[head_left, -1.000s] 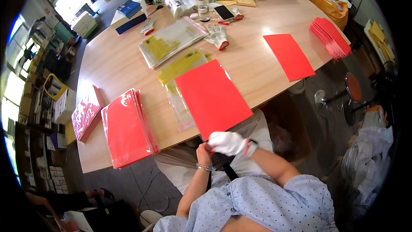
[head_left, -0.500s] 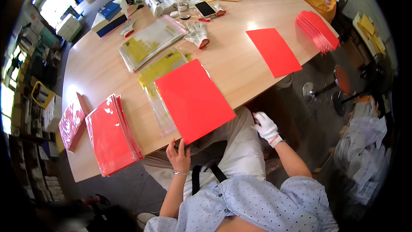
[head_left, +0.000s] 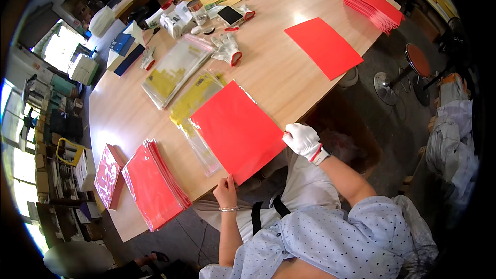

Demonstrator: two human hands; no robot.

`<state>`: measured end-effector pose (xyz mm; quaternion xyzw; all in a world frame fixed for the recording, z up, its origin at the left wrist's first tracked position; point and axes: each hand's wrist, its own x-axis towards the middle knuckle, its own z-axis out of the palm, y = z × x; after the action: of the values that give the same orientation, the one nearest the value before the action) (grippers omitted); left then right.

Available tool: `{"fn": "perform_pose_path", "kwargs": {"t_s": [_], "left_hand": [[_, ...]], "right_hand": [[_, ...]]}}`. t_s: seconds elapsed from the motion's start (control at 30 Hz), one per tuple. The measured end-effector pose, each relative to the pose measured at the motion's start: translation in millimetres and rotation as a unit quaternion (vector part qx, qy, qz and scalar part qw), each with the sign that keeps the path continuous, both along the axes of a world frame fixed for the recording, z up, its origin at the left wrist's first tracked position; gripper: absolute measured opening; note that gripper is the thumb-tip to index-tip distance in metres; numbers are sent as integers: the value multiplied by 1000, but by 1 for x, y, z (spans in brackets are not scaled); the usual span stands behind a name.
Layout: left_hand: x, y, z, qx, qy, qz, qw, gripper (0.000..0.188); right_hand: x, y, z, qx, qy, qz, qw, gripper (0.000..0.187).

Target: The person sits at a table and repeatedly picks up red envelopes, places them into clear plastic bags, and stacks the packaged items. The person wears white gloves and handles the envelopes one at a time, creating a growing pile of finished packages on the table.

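Observation:
A large red sheet (head_left: 238, 132), with clear plastic glinting along its edges, lies over the table's near edge in front of me. My left hand (head_left: 225, 191), bare with a bracelet, is closed on its near corner. My right hand (head_left: 302, 138), in a white glove with bare fingertips, grips its right corner. Beneath the sheet's left side lie clear plastic bags with yellow print (head_left: 196, 104). A stack of plastic-wrapped red sheets (head_left: 155, 183) sits to the left, beside a smaller wrapped red pack (head_left: 108, 176).
Another red sheet (head_left: 324, 48) lies to the right, with a fanned red stack (head_left: 373, 6) beyond. Farther back are more clear bags (head_left: 178, 70), a white glove (head_left: 226, 49), a phone (head_left: 230, 16) and a clear jar (head_left: 199, 14). A round stool (head_left: 417, 59) stands right of the table.
My right hand has come up from beside my lap to grip the red sheet's right corner. My left fingers have closed on the near corner. The whole view has shifted.

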<state>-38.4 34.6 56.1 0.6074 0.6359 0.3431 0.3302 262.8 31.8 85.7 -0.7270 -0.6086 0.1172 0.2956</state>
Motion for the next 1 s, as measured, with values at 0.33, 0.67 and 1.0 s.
{"fn": "perform_pose_path", "kwargs": {"t_s": [0.33, 0.67, 1.0], "left_hand": [[-30, -15, 56, -138, -287, -51, 947, 19], [-314, -6, 76, 69, -149, 141, 976, 34], [-429, -19, -34, 98, 339, 215, 911, 45]], "right_hand": [[-32, -35, -32, -75, 523, 83, 845, 26], [-294, 63, 38, -24, 358, 371, 856, 27], [-262, 53, 33, -30, 439, 401, 804, 28]]}}
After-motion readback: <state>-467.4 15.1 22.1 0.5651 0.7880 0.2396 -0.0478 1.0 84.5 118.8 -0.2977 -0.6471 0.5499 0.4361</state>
